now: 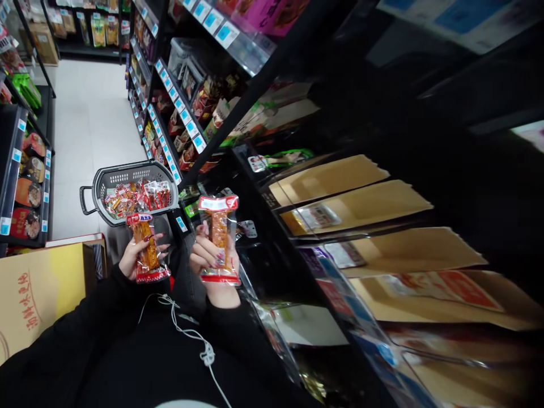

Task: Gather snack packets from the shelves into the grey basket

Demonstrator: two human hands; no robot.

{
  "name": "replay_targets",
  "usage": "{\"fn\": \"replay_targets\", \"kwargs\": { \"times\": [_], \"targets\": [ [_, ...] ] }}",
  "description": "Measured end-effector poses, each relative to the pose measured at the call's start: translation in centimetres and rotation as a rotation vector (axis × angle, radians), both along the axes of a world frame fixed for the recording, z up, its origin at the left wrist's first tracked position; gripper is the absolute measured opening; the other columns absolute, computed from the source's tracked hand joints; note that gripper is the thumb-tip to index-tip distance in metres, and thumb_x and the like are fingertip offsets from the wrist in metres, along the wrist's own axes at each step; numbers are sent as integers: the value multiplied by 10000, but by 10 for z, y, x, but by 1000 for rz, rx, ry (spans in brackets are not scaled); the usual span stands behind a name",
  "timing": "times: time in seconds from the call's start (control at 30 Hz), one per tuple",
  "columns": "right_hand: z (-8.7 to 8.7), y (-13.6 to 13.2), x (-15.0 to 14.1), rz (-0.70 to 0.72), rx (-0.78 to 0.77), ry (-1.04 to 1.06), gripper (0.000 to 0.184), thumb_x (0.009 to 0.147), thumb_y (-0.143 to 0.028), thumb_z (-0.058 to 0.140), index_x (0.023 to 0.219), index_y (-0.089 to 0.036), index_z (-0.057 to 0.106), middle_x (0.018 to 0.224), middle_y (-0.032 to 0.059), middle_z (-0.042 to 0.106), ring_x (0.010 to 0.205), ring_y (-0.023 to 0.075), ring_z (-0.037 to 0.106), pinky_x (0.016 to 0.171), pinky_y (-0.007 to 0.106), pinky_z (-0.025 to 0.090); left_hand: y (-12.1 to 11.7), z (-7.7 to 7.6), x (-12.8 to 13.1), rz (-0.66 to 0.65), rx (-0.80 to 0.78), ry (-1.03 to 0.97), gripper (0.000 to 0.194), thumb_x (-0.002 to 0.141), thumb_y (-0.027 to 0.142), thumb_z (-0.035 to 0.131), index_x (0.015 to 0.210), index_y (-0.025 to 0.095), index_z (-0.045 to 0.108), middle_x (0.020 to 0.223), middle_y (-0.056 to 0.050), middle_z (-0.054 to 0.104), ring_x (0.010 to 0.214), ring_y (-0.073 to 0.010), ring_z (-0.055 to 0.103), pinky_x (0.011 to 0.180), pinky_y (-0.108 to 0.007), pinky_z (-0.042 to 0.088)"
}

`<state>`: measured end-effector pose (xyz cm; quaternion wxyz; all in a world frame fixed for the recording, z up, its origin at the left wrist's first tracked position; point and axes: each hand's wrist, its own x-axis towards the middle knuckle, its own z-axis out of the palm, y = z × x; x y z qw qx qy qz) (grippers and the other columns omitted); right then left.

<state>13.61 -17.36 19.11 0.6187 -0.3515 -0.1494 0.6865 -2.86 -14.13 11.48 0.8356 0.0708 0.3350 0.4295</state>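
Note:
My left hand [135, 258] is closed around a sealed snack packet [147, 243] with a red top, a red checked bottom edge and brown food showing through clear plastic. A similar clear snack packet [220, 229] with red ends and a pale label is gripped upright in my right hand [208, 252]. The two packets are apart, side by side in front of me. Just beyond them stands a grey shopping basket [100, 187] with a black handle. Inside lie many small red-and-clear snack packets [138, 198].
Shelves with price tags [178, 105] and cardboard display boxes [352, 204] run along my right. A yellow-brown carton [46, 289] stands close on my left, with another shelf [25, 170] beyond it. Pale floor [96, 113] stretches ahead between the shelves. A white cable [191, 334] hangs over my front.

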Motion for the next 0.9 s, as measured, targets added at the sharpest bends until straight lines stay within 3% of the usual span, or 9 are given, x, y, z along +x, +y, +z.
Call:
{"fn": "replay_targets", "kwargs": {
  "times": [0.13,0.23,0.3,0.43,0.53,0.63,0.73,0.8,0.9],
  "targets": [
    [6,-2,-2,-35,40,85,284,854,-485,462,884,-211,530,530,-94,67,430,80,-7,357,208,159,1,2,0,-8,-10,-4,382,706,109,669,1045,127,495,1136,-185,649,1051,-364,616,870,-560,508],
    [10,-2,-5,-63,79,3,330,773,-518,573,913,-221,537,538,-87,172,421,67,94,382,206,222,1,2,0,-10,-9,-1,374,710,111,664,1040,127,489,1154,-192,639,1073,-372,603,876,-571,501],
    [12,-1,-5,-69,96,-157,395,695,-514,666,931,-224,537,566,-72,316,428,62,238,419,215,288,1,1,0,-13,0,1,373,717,109,656,1049,123,486,1161,-196,634,1077,-372,600,882,-572,497],
    [7,3,6,-101,34,-693,461,625,-404,763,964,-218,513,741,-24,570,583,102,510,559,239,427,1,0,0,-10,13,7,374,727,100,645,1063,127,483,1140,-186,647,1052,-356,618,878,-557,504],
    [-16,4,28,-67,-58,-955,486,633,-428,734,1005,-209,511,893,23,637,746,152,604,690,289,487,1,-1,1,-6,25,5,350,734,113,647,1048,128,492,1140,-177,650,1029,-342,632,870,-533,516],
    [-56,0,48,73,-202,-1140,444,650,-415,688,997,-187,533,929,53,650,818,181,622,775,342,491,-1,-2,2,-17,35,-17,356,723,122,662,1042,125,504,1130,-176,656,1022,-346,634,870,-538,511],
    [-96,9,50,231,-304,-1215,342,665,-333,651,938,-155,547,883,62,654,801,185,626,785,358,491,-4,-4,3,-48,46,-67,347,704,134,680,1016,107,532,1109,-199,662,1045,-375,617,885,-571,487],
    [-112,34,37,268,-272,-1242,309,677,-293,636,932,-144,547,880,70,655,801,191,628,775,360,496,-5,-5,4,-78,59,-97,340,693,145,692,1001,91,556,1102,-215,661,1045,-391,612,887,-582,480],
    [-117,101,8,241,-177,-1290,307,720,-285,606,983,-138,546,941,90,652,868,202,624,815,359,487,-6,-7,2,-134,86,-119,340,685,150,703,994,83,580,1131,-226,646,1039,-403,611,880,-588,479]
  ]
}}
